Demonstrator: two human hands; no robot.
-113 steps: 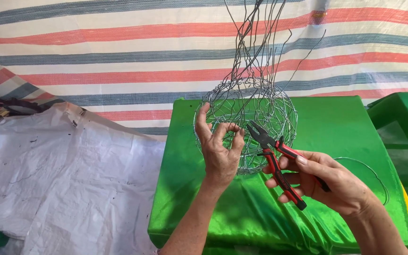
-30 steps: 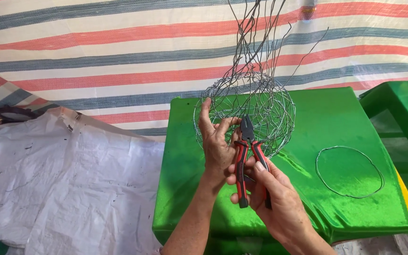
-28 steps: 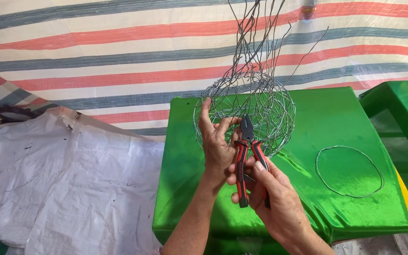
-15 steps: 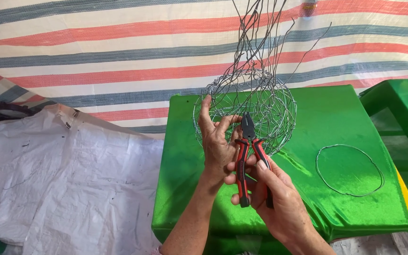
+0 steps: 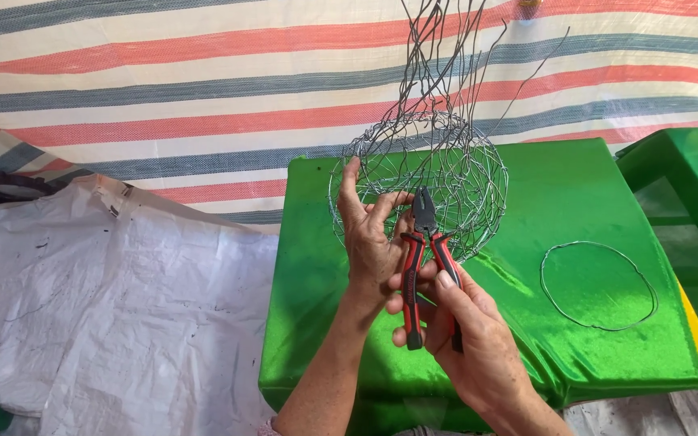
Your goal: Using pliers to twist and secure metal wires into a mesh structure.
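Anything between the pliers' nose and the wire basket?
Nothing visible. The right hand holds the pliers, whose nose sits right at the wire basket mesh, beside the left hand gripping it.

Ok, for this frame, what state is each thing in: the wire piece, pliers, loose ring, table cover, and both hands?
Round woven wire basket: unfinished, loose wire ends sticking up.
Red-and-black-handled pliers: nose at the mesh, upright.
Loose wire ring: lying flat, apart.
Shiny green cloth: draped over the table.
Left hand: grip on the mesh.
Right hand: grip on the pliers' handles.
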